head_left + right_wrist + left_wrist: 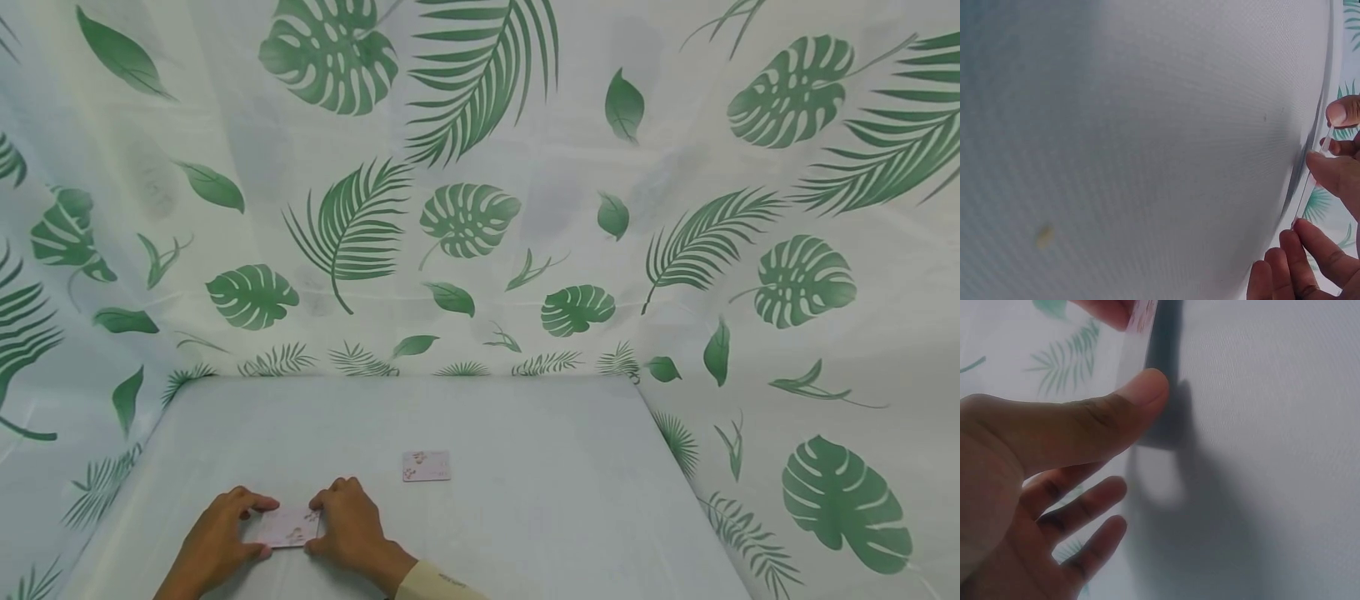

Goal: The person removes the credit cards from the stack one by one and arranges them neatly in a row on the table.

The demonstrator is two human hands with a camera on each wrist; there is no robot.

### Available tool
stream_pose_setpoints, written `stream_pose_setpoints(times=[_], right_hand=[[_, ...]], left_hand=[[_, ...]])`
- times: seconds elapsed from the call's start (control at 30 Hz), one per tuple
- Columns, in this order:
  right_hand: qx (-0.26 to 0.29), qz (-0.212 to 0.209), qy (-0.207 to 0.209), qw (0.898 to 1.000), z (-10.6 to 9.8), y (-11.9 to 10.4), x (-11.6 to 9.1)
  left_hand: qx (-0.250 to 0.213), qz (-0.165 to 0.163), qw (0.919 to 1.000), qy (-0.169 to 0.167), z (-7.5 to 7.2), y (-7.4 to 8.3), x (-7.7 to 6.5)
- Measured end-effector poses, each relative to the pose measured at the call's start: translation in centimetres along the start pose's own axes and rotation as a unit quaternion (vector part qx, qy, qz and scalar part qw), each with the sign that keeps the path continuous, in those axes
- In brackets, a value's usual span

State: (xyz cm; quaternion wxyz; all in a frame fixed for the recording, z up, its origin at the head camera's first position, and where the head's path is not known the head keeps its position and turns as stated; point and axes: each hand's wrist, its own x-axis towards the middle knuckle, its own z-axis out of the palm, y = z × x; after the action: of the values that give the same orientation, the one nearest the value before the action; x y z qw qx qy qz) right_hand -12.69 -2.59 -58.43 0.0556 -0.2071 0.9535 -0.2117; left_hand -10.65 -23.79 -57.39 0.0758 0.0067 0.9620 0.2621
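Observation:
A pale pink card point(281, 527) with reddish flower prints is held slightly off the table between both hands. My left hand point(213, 533) pinches its left end between thumb and index finger. In the left wrist view, the thumb lies against the card point(1139, 337), while the other fingers are spread loosely. At the card's right end, my right hand point(352, 525) pinches it by the near and far edges. Only the card's thin edge point(1304, 194) shows in the right wrist view. A second, similar card point(426, 466) lies flat to the right, apart from both hands.
The table point(540, 517) has a smooth pale grey-white cover. A white sheet point(525, 208) printed with green leaves hangs behind the table and along both sides. A small yellowish speck point(1044, 235) shows on the pale surface in the right wrist view.

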Motion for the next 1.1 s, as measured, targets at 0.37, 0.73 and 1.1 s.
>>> stream_pose_setpoints(times=[0.37,0.73,1.1], right_hand=[[-0.03,-0.015,-0.01,0.999,0.2,-0.6,0.4],[-0.037,-0.021,-0.014,0.999,0.6,-0.9,0.8],[-0.054,-0.032,-0.006,0.998,0.4,-1.1,0.8]], left_hand=[[-0.003,-0.008,1.0,-0.003,-0.2,-0.4,-0.1],[0.009,-0.009,0.9999,-0.006,-0.4,-0.7,0.0],[0.026,-0.014,0.9995,-0.007,-0.2,-0.6,-0.1]])
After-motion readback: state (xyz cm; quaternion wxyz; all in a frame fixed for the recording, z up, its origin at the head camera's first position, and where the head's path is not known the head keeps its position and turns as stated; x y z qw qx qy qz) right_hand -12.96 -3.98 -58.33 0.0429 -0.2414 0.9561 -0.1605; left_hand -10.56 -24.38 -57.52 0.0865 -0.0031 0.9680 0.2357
